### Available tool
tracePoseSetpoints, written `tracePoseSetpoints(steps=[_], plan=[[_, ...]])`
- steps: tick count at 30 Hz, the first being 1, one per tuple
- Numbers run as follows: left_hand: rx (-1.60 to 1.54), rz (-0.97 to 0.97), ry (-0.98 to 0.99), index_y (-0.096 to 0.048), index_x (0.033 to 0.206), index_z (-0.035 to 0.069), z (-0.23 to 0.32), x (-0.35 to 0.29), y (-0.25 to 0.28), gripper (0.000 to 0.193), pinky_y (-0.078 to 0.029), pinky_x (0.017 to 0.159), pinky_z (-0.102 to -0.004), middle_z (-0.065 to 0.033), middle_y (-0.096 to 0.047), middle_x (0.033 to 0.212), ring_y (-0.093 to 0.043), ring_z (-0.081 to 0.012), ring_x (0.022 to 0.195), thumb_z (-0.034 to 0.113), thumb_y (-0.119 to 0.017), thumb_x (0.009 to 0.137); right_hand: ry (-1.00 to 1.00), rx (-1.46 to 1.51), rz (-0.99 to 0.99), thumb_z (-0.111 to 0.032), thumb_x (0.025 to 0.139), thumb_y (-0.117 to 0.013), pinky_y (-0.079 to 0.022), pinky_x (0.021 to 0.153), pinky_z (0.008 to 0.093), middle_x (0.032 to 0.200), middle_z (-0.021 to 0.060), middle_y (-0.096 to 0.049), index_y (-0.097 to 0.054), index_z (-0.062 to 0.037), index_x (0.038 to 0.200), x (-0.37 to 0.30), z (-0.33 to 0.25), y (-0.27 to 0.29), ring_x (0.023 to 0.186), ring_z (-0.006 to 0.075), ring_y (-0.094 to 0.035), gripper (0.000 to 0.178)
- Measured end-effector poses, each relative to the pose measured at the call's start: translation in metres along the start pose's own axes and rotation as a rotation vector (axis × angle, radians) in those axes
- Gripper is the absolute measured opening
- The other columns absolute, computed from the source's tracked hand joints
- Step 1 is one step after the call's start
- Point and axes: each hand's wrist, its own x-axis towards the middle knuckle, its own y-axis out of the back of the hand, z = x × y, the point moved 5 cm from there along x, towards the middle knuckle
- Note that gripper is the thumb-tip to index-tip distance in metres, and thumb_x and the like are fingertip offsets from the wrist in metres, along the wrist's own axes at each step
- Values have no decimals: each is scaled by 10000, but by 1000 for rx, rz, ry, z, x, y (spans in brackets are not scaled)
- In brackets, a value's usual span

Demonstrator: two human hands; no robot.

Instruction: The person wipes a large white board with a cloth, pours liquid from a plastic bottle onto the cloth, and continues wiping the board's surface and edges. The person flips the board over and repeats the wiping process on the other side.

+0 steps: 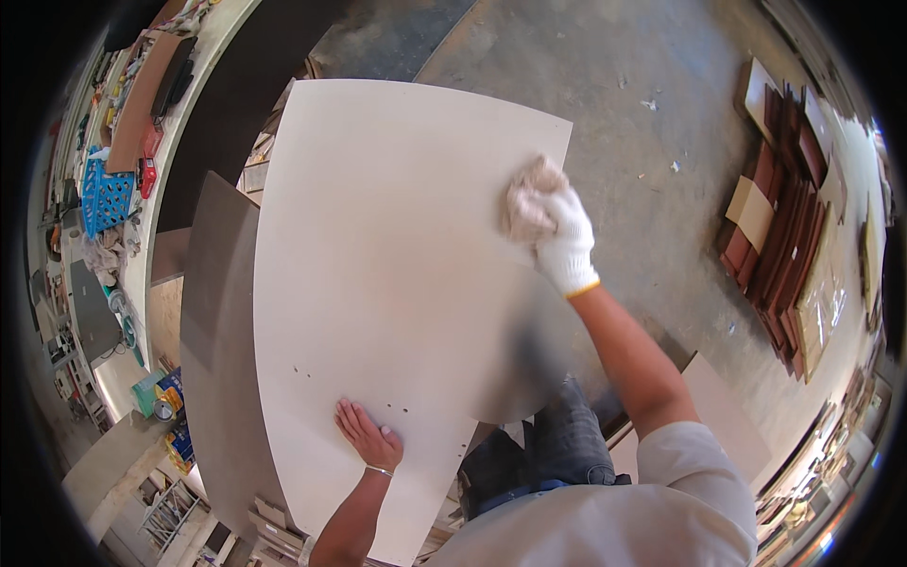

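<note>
A large white panel (378, 227) with several small dark holes near its lower end lies in front of me. My left hand (369, 436), bare with a band at the wrist, rests flat on the panel near those holes, fingers stretched out. In a white knit glove with a yellow cuff, my right hand (567, 241) is closed on a crumpled pinkish rag (535, 197) at the panel's far right edge. The glove hides part of the rag. A blurred dark grey shape covers the panel's right side near my body.
Left of the panel stands a grey-brown board (222, 350). Further left, a long bench holds a blue plastic basket (106, 194) and assorted tools. Stacked reddish-brown boards (784, 236) sit on the concrete floor (652, 189) at the right, where small scraps lie about.
</note>
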Motion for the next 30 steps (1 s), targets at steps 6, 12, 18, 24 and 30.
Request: tracePoseSetpoints(steps=[6, 12, 18, 24, 30], plan=[[-15, 9, -30, -265, 1535, -133, 3, 7, -2, 679, -129, 1231, -658, -358, -250, 1617, -220, -537, 1512, 279, -364, 1005, 538, -1382, 12, -21, 920, -591, -520, 958, 355, 1208, 106, -694, -684, -93, 1187, 106, -88, -10, 1121, 302, -656, 292], [-31, 20, -3, -277, 1532, -131, 4, 2, 3, 674, -140, 1224, -675, -345, -277, 1611, -230, -535, 1510, 277, -361, 1002, 739, -1319, -88, 44, 819, -630, -520, 943, 391, 1119, 188, -670, -734, -71, 1085, 52, -58, -3, 1112, 364, -645, 308], [-47, 60, -21, -297, 1537, -123, 5, 8, 4, 676, -151, 1223, -672, -336, -291, 1613, -245, -531, 1508, 297, -370, 1012, 420, -1720, -10, -105, 868, -577, -523, 938, 437, 1179, 181, -694, -723, -131, 1185, 141, -93, -29, 1104, 384, -662, 349], [-8, 55, -4, -323, 1523, -120, 3, 8, 0, 664, -190, 1227, -637, -331, -317, 1603, -277, -514, 1499, 311, -359, 1020, 719, -1618, 31, -149, 912, -601, -478, 1060, 442, 1411, 72, -630, -694, -187, 1284, 131, -75, -17, 1269, 341, -585, 386], [5, 52, 6, -327, 1519, -125, 4, 3, 1, 662, -195, 1227, -632, -328, -320, 1601, -281, -508, 1500, 314, -354, 1025, 898, -1655, -266, -79, 822, -600, -469, 1063, 415, 1175, 197, -712, -742, -46, 1117, 86, -36, -101, 1149, 398, -634, 329]])
